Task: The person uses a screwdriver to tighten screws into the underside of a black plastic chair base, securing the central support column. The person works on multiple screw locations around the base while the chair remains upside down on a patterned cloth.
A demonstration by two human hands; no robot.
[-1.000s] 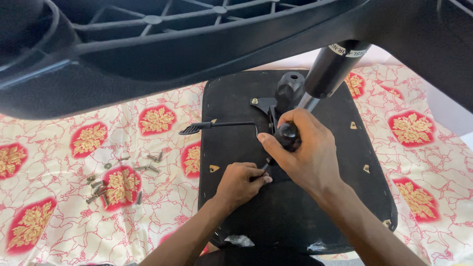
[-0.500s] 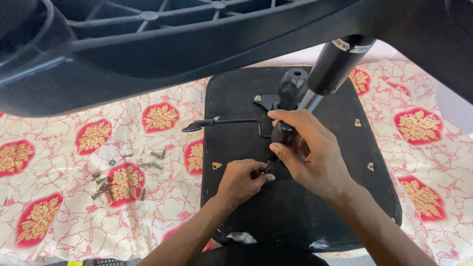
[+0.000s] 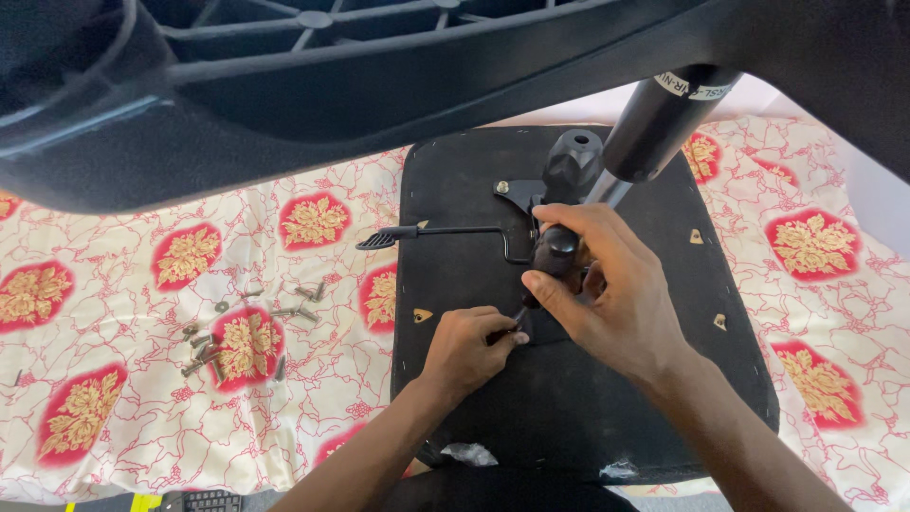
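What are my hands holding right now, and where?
Right hand grips a screwdriver by its dark handle; left hand pinches its shaft near the tip.

Bright, even daylight falls on the patterned cloth (image 3: pixel 190 284) with soft shadows, while the dark chair base (image 3: pixel 284 85) looms close, underexposed and slightly blurred, and edges bend mildly.
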